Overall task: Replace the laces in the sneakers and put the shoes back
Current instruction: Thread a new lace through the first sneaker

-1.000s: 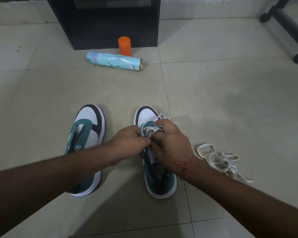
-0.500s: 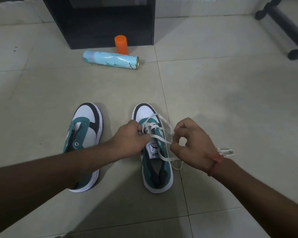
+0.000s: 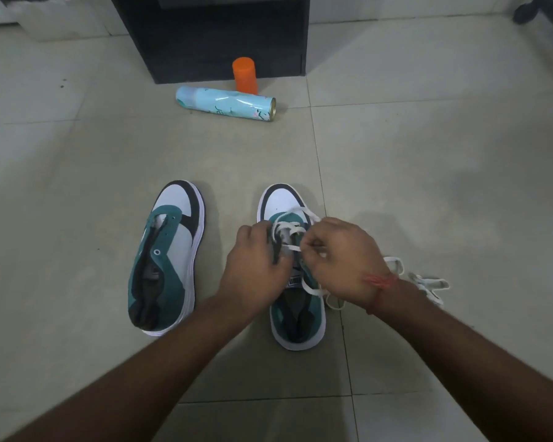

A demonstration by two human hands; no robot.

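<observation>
Two teal, white and black sneakers stand side by side on the tiled floor. The left sneaker [image 3: 166,253] has no lace and its eyelets are bare. The right sneaker [image 3: 296,317] carries a white lace [image 3: 289,231] through its front eyelets. My left hand [image 3: 253,266] grips the left edge of that shoe's upper. Over the tongue, my right hand [image 3: 342,260] pinches the white lace. A second loose white lace [image 3: 428,282] lies on the floor to the right, partly hidden behind my right wrist.
A light blue spray can [image 3: 225,103] lies on its side ahead, with an orange cap [image 3: 245,74] standing behind it. A black cabinet [image 3: 211,36] stands at the back. A dark furniture leg [image 3: 530,11] shows at the top right.
My right hand, which had pulled the lace out to the right, has come back over the right sneaker's tongue. My left hand stays on the shoe.
</observation>
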